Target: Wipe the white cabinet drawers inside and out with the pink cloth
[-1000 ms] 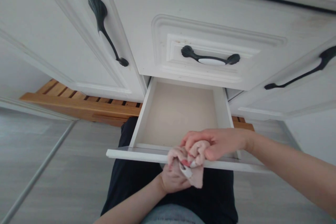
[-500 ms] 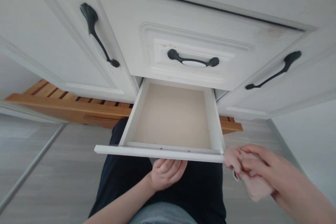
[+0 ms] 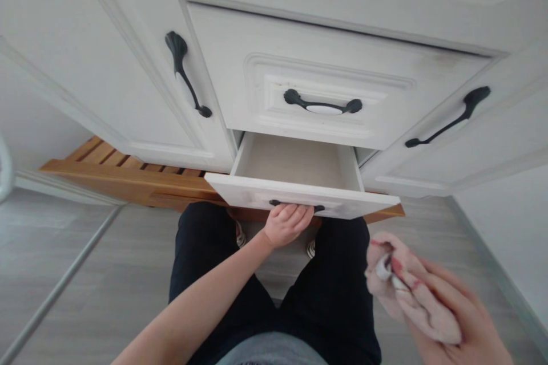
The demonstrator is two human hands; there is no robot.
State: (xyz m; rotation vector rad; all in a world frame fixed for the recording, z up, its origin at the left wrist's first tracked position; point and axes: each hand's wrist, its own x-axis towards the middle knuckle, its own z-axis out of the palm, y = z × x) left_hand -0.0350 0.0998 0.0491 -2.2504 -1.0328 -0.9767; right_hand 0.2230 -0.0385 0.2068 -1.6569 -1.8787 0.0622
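Note:
A white drawer [image 3: 257, 185] stands partly pulled out from the cabinet, low in the middle of the view. Its visible inside has a pale, bare bottom. My left hand [image 3: 287, 223] is closed around the dark handle [image 3: 319, 208] on the drawer front, fingers over its middle. Off to the right, apart from the drawer, my right hand [image 3: 458, 302] grips a bunched pink cloth [image 3: 398, 279] with red marks and a small white part showing in its folds.
Above sits a shut drawer with a dark and white handle [image 3: 323, 107]. Cabinet doors with similar handles [image 3: 188, 77] flank it. A slatted wooden platform [image 3: 128, 182] runs under the cabinet. My knees [image 3: 205, 245] are below the drawer, over a grey floor.
The drawer has slid inward with my left hand on its handle, so less of its inside shows. My right hand has moved lower and away from the drawer's corner with the cloth.

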